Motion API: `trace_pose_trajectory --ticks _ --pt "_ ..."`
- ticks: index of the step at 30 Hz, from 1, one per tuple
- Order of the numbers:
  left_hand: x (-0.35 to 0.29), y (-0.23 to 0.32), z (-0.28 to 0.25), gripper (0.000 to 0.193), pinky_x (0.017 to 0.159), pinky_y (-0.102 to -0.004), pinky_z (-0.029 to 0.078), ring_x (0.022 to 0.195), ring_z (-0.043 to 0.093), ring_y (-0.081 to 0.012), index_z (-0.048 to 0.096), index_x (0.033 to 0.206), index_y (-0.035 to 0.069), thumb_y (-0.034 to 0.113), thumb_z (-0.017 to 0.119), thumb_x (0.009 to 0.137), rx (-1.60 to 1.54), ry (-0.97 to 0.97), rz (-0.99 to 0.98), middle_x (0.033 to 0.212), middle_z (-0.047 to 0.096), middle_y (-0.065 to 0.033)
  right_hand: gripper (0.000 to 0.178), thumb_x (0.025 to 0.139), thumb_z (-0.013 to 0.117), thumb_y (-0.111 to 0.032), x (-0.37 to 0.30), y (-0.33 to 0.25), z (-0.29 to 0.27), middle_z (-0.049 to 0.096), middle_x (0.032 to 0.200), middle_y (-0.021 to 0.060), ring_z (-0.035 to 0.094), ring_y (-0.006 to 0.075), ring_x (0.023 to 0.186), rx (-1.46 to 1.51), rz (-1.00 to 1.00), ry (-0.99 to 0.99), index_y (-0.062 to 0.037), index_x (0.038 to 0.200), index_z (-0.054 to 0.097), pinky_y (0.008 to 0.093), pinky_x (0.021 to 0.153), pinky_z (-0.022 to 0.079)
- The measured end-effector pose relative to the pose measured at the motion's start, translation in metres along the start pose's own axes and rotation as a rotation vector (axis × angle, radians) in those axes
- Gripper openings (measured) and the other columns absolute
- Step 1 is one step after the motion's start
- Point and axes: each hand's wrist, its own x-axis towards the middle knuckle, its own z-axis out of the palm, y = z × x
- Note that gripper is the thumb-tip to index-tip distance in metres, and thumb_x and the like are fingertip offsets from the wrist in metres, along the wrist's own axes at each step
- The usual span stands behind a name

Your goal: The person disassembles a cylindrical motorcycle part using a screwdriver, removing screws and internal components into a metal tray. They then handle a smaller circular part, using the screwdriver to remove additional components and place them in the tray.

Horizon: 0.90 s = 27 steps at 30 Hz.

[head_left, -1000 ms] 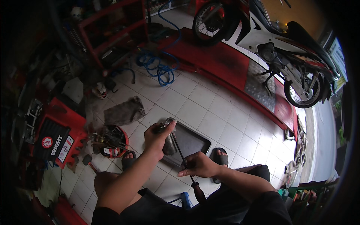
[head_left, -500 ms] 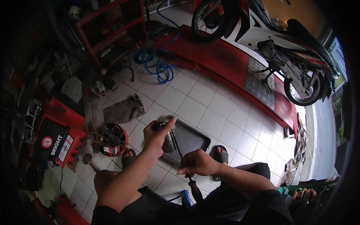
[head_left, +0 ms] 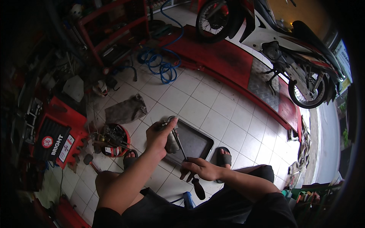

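At far left a red machine [head_left: 57, 136] stands on the tiled floor, with a mallet [head_left: 89, 159] beside it. Next come a red tub [head_left: 127, 141] full of tools and, just beyond, a grey cloth [head_left: 126, 110].

The left forearm slants up from the lower edge toward the middle. The left hand [head_left: 156, 137] is clamped on the upper end of a metal part [head_left: 173, 143], its thumb laid along the top and pointing away, its fingers curled round the left side. The part hangs tilted above the left side of a shallow tray [head_left: 194, 143] on the floor.

A screwdriver [head_left: 198, 189] runs along the part's right side, handle toward the lap; whether its tip touches the part cannot be told. The right hand [head_left: 200, 168], back upward, has its fingers bent around the shaft, its forearm reaching in from the lower right. The 2 hands are near each other, not touching.

Farther right, a motorcycle [head_left: 283, 45] stands on a red ramp [head_left: 224, 62].
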Motion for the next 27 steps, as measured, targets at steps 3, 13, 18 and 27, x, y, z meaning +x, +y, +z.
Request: trace_pose_trajectory --ticks 3,13,18,27 --pt "0.003 -0.003 -0.001 0.034 0.063 -0.035 0.057 0.066 0.065 -0.0178 0.062 0.091 0.006 0.022 0.09 0.081 0.024 -0.014 0.054 0.08 0.064 -0.0066 0.031 0.109 0.049 -0.024 -0.003 -0.008 -0.003 0.068 0.113 0.0155 0.07 0.0219 0.107 0.087 0.004 -0.111 0.0046 0.118 0.056 0.0369 0.086 0.061" --pt "0.001 -0.005 -0.003 0.04 0.071 -0.0303 0.05 0.076 0.06 -0.0116 0.067 0.093 0.006 0.031 0.093 0.077 0.045 -0.008 0.007 0.086 0.065 -0.0019 0.046 0.089 0.081 -0.04 0.004 0.004 -0.006 0.063 0.064 0.0064 0.062 0.0155 0.062 -0.446 -0.261 0.12 0.0042 0.086 0.067 0.0346 0.057 0.046" --pt "0.003 -0.009 0.0 0.034 0.062 -0.0348 0.058 0.066 0.065 -0.018 0.061 0.091 0.004 0.021 0.09 0.081 0.039 0.007 0.057 0.08 0.064 -0.0071 0.049 0.102 0.062 -0.042 0.007 0.012 -0.004 0.059 0.065 0.007 0.064 0.0179 0.061 -0.546 -0.286 0.156 0.0032 0.083 0.06 0.0385 0.06 0.05" --pt "0.001 -0.014 0.005 0.038 0.07 -0.0341 0.056 0.076 0.064 -0.0149 0.063 0.092 0.004 0.026 0.092 0.079 0.171 0.054 0.118 0.088 0.066 -0.0045 0.047 0.113 0.036 -0.036 0.01 0.014 -0.002 0.065 0.075 0.0116 0.073 0.0225 0.072 -0.243 0.081 0.088 0.0042 0.094 0.053 0.0355 0.067 0.06"
